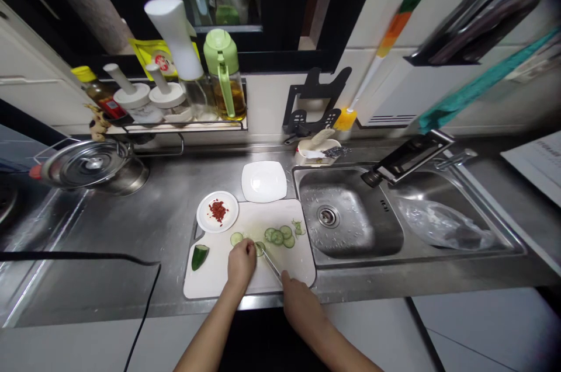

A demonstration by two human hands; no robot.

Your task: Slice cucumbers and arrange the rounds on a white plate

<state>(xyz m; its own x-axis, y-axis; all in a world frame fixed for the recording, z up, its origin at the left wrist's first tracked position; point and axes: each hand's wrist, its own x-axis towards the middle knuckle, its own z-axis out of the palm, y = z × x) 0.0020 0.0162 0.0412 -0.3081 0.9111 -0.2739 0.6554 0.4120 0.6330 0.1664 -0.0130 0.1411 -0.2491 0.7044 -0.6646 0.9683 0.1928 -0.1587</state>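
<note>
A white cutting board [214, 278] lies on the counter before me. My left hand [241, 264] rests on it with fingers curled together; what is in them, if anything, is hidden. Close by its fingertips is a cucumber slice [259, 249], and the blade of a knife [272, 264] meets that slice. The knife's handle is in my right hand [302, 302], closed round it at the board's front edge. More cucumber slices [277, 237] overlap farther right, beside thin green scraps [298, 228]. One lone slice [236, 238] sits behind my left hand. A cut cucumber piece [200, 257] lies at the left.
A white plate with chopped red bits [202, 221] overlaps the board's back left corner. Behind the board is a white square dish [263, 181]. The sink [350, 214] adjoins on the right. A lidded pot [127, 176] stands left, below a condiment shelf [197, 127]. A black cable [144, 308] hangs front left.
</note>
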